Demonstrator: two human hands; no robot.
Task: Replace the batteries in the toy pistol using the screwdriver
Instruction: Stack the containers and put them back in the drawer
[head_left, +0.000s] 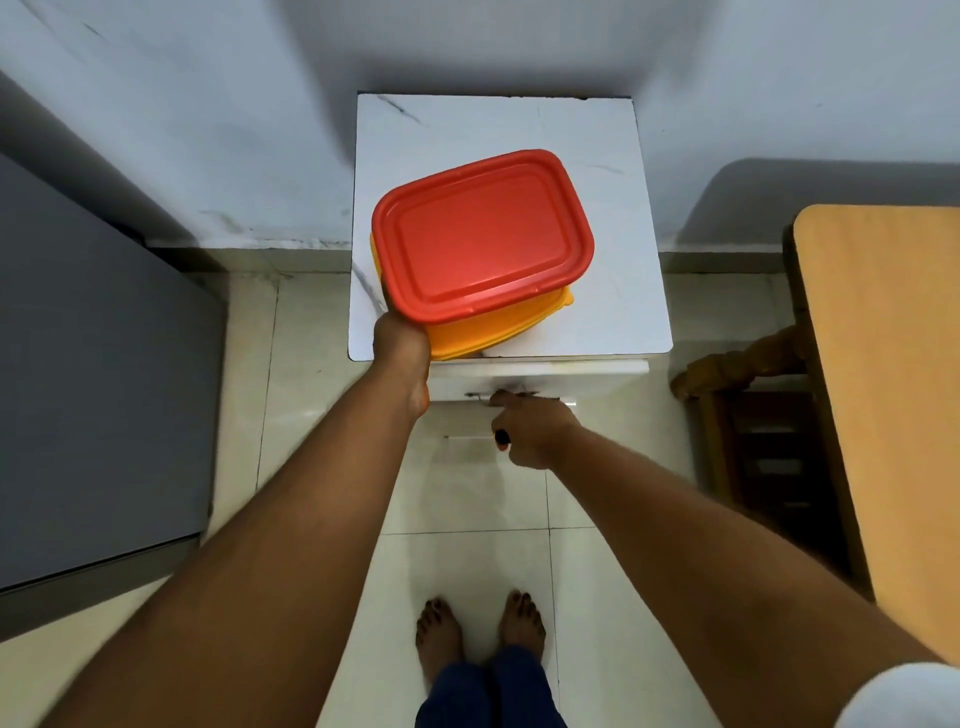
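An orange plastic box (493, 332) with a red lid (480, 234) sits on the white top of a small cabinet (613, 312). The lid is on, so its contents are hidden. My left hand (402, 338) grips the box at its near left corner. My right hand (530, 431) is lower, in front of the cabinet. It holds a screwdriver (467, 437) with a dark handle, its thin shaft pointing left. One finger of that hand reaches up to the metal drawer handle (566, 400). No toy pistol or batteries are in view.
A grey appliance (93, 364) stands close on the left. On the right are a wooden table (883, 364) and a wooden chair (753, 415). The cabinet stands against the wall. My bare feet (480, 629) are on the tiled floor.
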